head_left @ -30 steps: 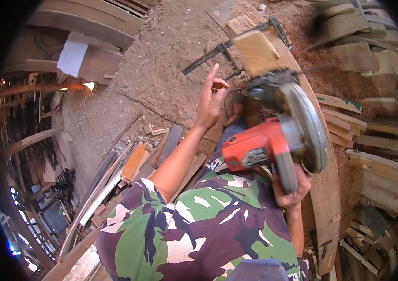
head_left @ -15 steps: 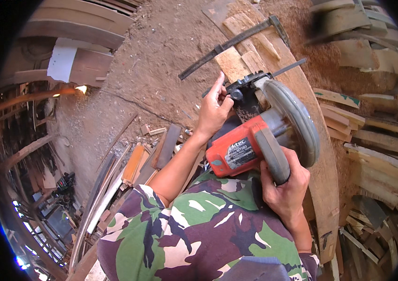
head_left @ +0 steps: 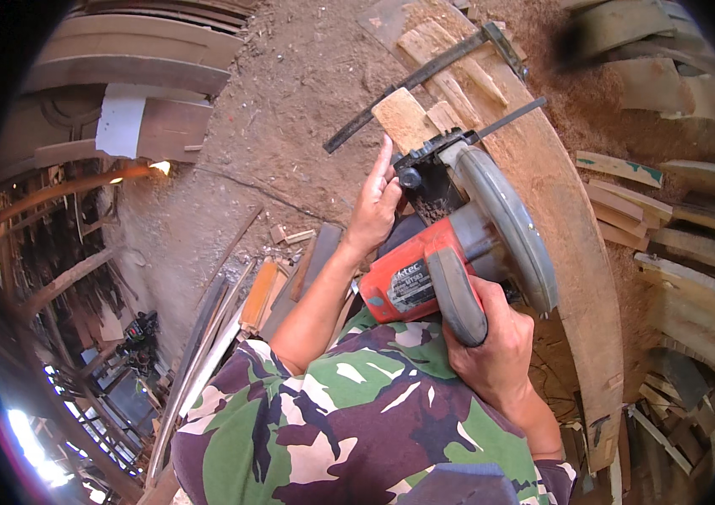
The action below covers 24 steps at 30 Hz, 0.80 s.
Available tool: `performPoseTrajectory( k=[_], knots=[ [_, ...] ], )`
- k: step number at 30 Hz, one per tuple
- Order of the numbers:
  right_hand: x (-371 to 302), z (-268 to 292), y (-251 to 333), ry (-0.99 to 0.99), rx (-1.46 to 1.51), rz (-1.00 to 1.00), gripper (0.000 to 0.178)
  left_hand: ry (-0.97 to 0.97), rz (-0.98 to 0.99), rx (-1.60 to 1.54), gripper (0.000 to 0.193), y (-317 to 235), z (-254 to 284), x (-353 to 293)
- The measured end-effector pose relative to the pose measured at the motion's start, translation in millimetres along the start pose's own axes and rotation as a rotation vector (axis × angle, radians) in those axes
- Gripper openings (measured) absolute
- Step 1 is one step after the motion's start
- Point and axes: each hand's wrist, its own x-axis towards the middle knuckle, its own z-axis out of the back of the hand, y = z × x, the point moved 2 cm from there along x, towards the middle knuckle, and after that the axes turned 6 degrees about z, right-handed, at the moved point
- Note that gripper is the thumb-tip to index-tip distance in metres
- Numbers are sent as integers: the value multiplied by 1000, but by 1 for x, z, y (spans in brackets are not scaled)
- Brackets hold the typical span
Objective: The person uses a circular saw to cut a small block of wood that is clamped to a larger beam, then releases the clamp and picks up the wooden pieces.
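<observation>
A red and grey circular saw (head_left: pixel 412 273) lies across a pale wood piece (head_left: pixel 405 118) whose far end sticks out past the saw's black base. My right hand (head_left: pixel 496 341) is wrapped round the saw's rear handle. My left hand (head_left: pixel 377 202) is at the left front of the base, its index finger stretched along the wood's edge and its thumb bent close to a black knob (head_left: pixel 409 178). The other fingers are curled and partly hidden, so what they grip does not show. The blade is hidden by the grey guard (head_left: pixel 513 227).
A long curved plank (head_left: pixel 572 252) lies beneath the work, with a dark bar clamp (head_left: pixel 425 76) and offcuts (head_left: pixel 450 59) at its far end. Stacked boards (head_left: pixel 694 303) fill the right side. Scrap strips (head_left: pixel 261 295) lean to the left, and sawdust covers the ground.
The saw has shifted a little left and back toward me, with its rear swung left. My right hand has moved with it. The left hand has changed little; the whole view has shifted slightly.
</observation>
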Motion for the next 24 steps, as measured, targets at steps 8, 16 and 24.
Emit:
performPoseTrajectory(
  k=[8, 16, 24],
  knots=[
    [2, -1, -2, 55, 30, -69, 47, 0, -22, 180, 79, 19, 11, 8],
    [11, -1, -2, 62, 35, -6, 44, 1, -34, -48, 76, -6, -2, 14],
    [9, -4, -9, 87, 44, -47, 50, 33, 12, -66, 79, -13, -9, 20]
  ],
)
